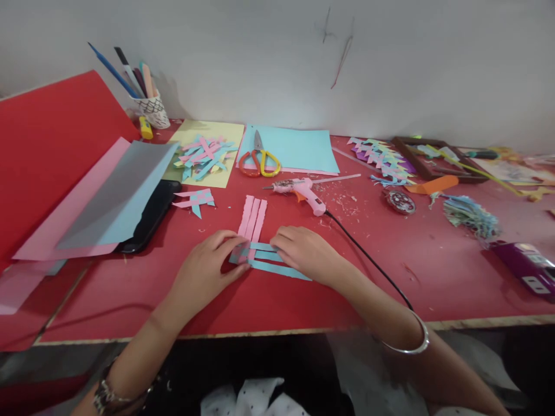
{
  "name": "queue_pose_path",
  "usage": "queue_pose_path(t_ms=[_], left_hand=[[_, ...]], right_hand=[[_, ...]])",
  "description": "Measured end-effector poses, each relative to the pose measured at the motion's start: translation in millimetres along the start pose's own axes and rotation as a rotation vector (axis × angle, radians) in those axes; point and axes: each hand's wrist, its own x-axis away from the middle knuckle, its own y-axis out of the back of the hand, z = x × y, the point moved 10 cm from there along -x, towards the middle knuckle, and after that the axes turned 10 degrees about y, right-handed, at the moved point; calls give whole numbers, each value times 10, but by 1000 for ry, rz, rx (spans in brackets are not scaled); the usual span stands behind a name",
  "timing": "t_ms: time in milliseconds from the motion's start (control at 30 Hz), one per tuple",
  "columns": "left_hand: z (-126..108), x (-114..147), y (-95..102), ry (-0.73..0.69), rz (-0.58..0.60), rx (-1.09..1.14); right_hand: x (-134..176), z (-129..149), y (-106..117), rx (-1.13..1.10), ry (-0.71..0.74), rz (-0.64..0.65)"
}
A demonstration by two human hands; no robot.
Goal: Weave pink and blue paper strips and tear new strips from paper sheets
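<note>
On the near side of the glue gun (309,192), pink strips (252,216) cross blue strips (284,271) on the desk (437,289).
Left of the gun, the left hand (206,267) holds the crossing between thumb and fingers; the right hand (310,254) touches the blue strips (whether pinching, I cannot tell).

Just one cam here, worn on the person's head. It looks forward and down over the near edge of the red surface (451,283), so you're basically seeing what they see. The left hand (206,268) and right hand (307,251) sit fairly close, a bit below mid-frame. Wall (243,63) across the top, dotted clothing (255,396) at the bottom.
</note>
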Motion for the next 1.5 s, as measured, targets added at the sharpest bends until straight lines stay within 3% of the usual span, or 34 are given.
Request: queue_pose_path(t_ms=[167,300,533,667,767,833,933,1000,1133,1333,1500], left_hand=[[22,37,16,4,-14,16],[-9,39,133,13,-32,28],[-272,-172,131,-1,132,12],[-249,-277,10,88,204,-48],[-191,-295,0,137,193,-84],[-174,-292,27,135,173,-75],[-139,-273,38,129,201,20],[-95,-260,46,139,217,95],[26,-233,91,188,184,165],[54,-164,116,191,168,48],[121,-147,143,239,139,35]], right_hand=[[24,2,98,130,47,-68],[39,31,319,264,39,-215],[-61,221,635,329,63,-374],[-158,262,691,318,74,-353],[-98,51,751,246,-70,-336],[91,-238,799,197,-292,-364],[541,-680,737,162,-691,-389],[700,-845,530,132,-806,-277],[730,-1023,231,22,-819,-180],[542,-1193,164,-115,-713,-154],[419,-1301,141,-105,-803,-187]])
